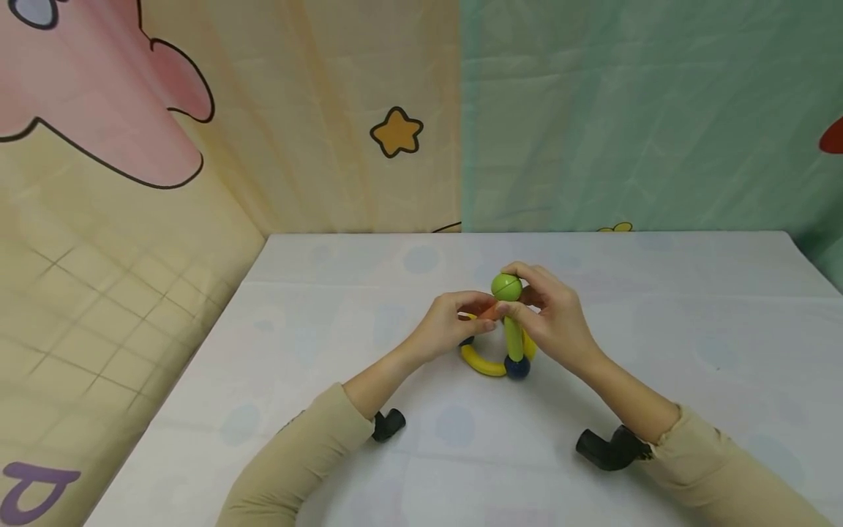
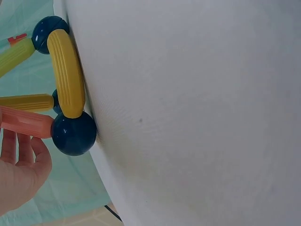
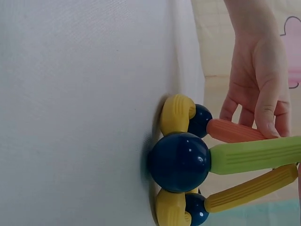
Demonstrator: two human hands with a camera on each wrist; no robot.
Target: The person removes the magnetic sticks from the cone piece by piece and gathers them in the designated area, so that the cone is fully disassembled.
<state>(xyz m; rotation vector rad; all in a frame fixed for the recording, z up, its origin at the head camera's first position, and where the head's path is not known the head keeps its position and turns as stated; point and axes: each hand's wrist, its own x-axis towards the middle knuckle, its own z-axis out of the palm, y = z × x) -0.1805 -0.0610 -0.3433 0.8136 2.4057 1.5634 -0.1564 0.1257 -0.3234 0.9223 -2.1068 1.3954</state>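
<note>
While my left hand (image 1: 448, 326) pinches the orange rod (image 3: 235, 131) and my right hand (image 1: 560, 318) grips the green ball (image 1: 506, 287), uneven pushing could topple the frame (image 1: 484, 364), well inside the surface's (image 1: 329, 293) far edge.

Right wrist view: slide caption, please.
Left hand pinches the orange rod; a green rod rises from a navy ball.

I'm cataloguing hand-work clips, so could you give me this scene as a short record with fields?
Left hand: pinches the orange stick
Right hand: grips the green ball
Rising from blue balls: orange stick, green stick, yellow stick
On the white table: curved yellow pieces joined to blue balls
Behind: printed cloth with an orange star
</note>
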